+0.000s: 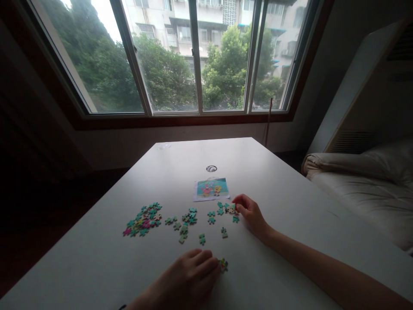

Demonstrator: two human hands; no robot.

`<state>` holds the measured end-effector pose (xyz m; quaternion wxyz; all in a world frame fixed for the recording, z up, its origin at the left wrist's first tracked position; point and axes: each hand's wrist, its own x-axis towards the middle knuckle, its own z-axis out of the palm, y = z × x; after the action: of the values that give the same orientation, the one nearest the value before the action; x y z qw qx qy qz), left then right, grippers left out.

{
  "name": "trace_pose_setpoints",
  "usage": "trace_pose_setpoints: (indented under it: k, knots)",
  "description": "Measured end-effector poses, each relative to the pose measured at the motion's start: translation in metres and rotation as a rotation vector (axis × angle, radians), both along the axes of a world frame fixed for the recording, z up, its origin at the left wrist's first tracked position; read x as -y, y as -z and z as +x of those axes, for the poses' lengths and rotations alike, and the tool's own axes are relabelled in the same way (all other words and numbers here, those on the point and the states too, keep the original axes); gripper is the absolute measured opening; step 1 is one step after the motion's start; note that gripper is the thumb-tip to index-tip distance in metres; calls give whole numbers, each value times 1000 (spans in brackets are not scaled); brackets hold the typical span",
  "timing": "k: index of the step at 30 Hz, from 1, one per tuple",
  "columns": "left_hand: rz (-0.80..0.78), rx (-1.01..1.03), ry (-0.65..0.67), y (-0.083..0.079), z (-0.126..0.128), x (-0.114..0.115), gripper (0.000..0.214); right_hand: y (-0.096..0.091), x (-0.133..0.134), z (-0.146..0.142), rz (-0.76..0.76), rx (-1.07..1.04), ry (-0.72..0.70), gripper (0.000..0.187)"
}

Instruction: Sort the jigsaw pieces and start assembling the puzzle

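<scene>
My left hand (195, 271) rests low over the table with its fingers curled together. At its fingertips is a small cluster of green and yellow jigsaw puzzle pieces (223, 265), partly covered by the hand. Farther up and to the right, my right hand (251, 213) has its thumb and fingers pinched at the edge of a group of puzzle pieces (229, 209); what lies between the fingertips is too small to make out. Just beyond them lies a printed reference picture (211, 188) with cartoon figures on a blue-green ground.
A heap of mixed puzzle pieces (143, 219) lies at the left, with teal and green pieces (190, 216) scattered across the middle. A round cable hole (211, 168) is set in the white table (274, 181). Beyond are a window (196, 56) and a sofa (364, 181) at right.
</scene>
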<state>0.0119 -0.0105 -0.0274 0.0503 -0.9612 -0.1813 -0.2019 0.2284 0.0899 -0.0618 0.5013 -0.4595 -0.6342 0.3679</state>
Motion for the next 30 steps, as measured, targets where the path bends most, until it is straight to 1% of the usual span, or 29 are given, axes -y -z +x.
trace_pose_setpoints:
  k: [2,4,6,8,10,12,14,17,21,24,30]
  knots:
    - [3,4,-6,1,0,1,18,-4,4,-1,71,95,-18,10]
    - [4,4,3,0,1,1,20,-8,9,-2,146,175,-78,13]
    - [1,-5,23,-1,2,1,21,-11,13,-3,210,230,-194,22]
    - [-6,-13,36,-3,3,1,20,-14,17,-4,269,266,-355,31]
    - [-15,-20,40,-5,3,1,18,-15,20,-5,325,303,-503,35]
    - [-18,-28,39,-6,4,1,15,-16,21,-6,361,360,-586,36]
    - [-25,-46,38,-7,4,2,13,-16,21,-7,377,419,-596,36]
    - [-49,-82,25,-8,5,3,12,-14,20,-7,384,460,-571,36]
    - [-71,-118,17,-8,6,3,11,-9,20,-7,377,454,-554,32]
    - [-48,-92,31,-7,5,3,10,-7,20,-7,346,443,-546,30]
    - [-19,-61,39,-6,4,2,13,-10,20,-9,286,419,-538,32]
